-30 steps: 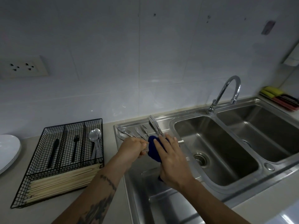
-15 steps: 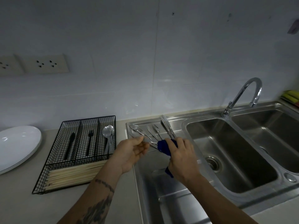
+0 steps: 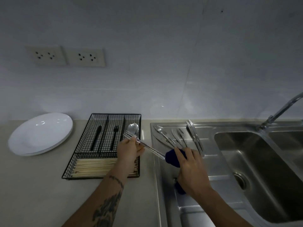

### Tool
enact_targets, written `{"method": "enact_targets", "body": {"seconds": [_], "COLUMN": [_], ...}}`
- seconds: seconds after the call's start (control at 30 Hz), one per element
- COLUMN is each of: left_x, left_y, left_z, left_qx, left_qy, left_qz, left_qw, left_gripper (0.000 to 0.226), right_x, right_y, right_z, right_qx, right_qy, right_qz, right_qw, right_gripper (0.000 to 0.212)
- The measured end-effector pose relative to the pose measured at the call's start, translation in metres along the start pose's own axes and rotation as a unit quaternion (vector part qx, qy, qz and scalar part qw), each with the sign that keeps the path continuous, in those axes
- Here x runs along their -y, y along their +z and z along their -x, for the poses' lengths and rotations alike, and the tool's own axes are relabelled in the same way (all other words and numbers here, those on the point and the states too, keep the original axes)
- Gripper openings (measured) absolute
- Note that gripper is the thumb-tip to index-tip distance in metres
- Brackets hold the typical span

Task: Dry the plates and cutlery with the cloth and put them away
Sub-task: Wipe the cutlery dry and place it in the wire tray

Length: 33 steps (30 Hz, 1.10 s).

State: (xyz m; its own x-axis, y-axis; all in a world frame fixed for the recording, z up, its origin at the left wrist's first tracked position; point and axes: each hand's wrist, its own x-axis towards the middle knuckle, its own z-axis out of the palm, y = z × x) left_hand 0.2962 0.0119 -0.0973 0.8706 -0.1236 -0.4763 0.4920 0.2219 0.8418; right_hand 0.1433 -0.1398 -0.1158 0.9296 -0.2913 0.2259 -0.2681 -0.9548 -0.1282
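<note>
My left hand grips a steel fork near its head, tines pointing left over the black wire cutlery tray. My right hand is closed on a dark blue cloth that wraps the fork's handle end. Several wet forks, spoons and knives lie on the steel draining board behind my right hand. A stack of white plates sits on the counter at the left. The tray holds a black knife, a black fork, spoons and chopsticks.
A double steel sink with a curved tap fills the right side. Two wall sockets are set in the tiled wall above the beige counter.
The view has swung left, bringing plates and tray into full sight. My left hand has drawn the fork leftward out of the cloth, over the tray's right side; the right hand still holds the cloth.
</note>
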Motion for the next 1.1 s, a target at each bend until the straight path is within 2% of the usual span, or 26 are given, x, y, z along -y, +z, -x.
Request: {"method": "enact_targets", "body": {"seconds": [0.17,0.27,0.33,0.4,0.53,0.6,0.67,0.73,0.87,1.0,1.1], "left_x": [-0.04,-0.058,-0.066,-0.07,-0.069,-0.062,-0.054,-0.044,-0.029,-0.024,-0.022], "left_y": [-0.044,-0.062,-0.067,-0.068,-0.054,-0.045,-0.04,-0.036,-0.032,-0.033,-0.029], "left_z": [-0.052,-0.08,-0.096,-0.112,-0.134,-0.144,-0.148,-0.15,-0.147,-0.138,-0.126], "left_qx": [-0.016,-0.033,-0.04,-0.044,-0.048,-0.026,-0.023,-0.036,-0.025,-0.035,-0.071], "left_qy": [-0.002,-0.02,-0.008,0.028,0.116,0.125,0.133,0.14,0.142,0.155,0.207], "left_qz": [-0.088,-0.109,-0.153,-0.213,-0.315,-0.36,-0.401,-0.451,-0.489,-0.492,-0.509], "left_qw": [0.996,0.993,0.987,0.976,0.941,0.924,0.906,0.881,0.86,0.856,0.833], "left_gripper": [0.022,0.018,0.023,0.028,0.024,0.032,0.024,0.039,0.044,0.056,0.054], "right_x": [0.019,0.032,0.038,0.043,0.046,0.044,0.043,0.038,0.023,0.013,0.007], "right_y": [0.008,0.02,0.03,0.036,0.042,0.045,0.045,0.046,0.047,0.047,0.045], "right_z": [-0.023,-0.034,-0.04,-0.045,-0.056,-0.062,-0.065,-0.068,-0.071,-0.074,-0.075], "right_qx": [-0.028,-0.022,-0.017,-0.013,-0.008,-0.011,-0.013,-0.009,-0.007,0.003,0.006], "right_qy": [-0.031,-0.048,-0.051,-0.052,-0.049,-0.033,-0.024,-0.012,0.003,0.018,0.026], "right_qz": [-0.045,-0.071,-0.09,-0.101,-0.11,-0.11,-0.107,-0.107,-0.102,-0.102,-0.102], "right_qw": [0.998,0.996,0.995,0.993,0.993,0.993,0.994,0.994,0.995,0.995,0.994], "right_gripper": [0.08,0.078,0.077,0.077,0.079,0.077,0.075,0.074,0.066,0.065,0.066]}}
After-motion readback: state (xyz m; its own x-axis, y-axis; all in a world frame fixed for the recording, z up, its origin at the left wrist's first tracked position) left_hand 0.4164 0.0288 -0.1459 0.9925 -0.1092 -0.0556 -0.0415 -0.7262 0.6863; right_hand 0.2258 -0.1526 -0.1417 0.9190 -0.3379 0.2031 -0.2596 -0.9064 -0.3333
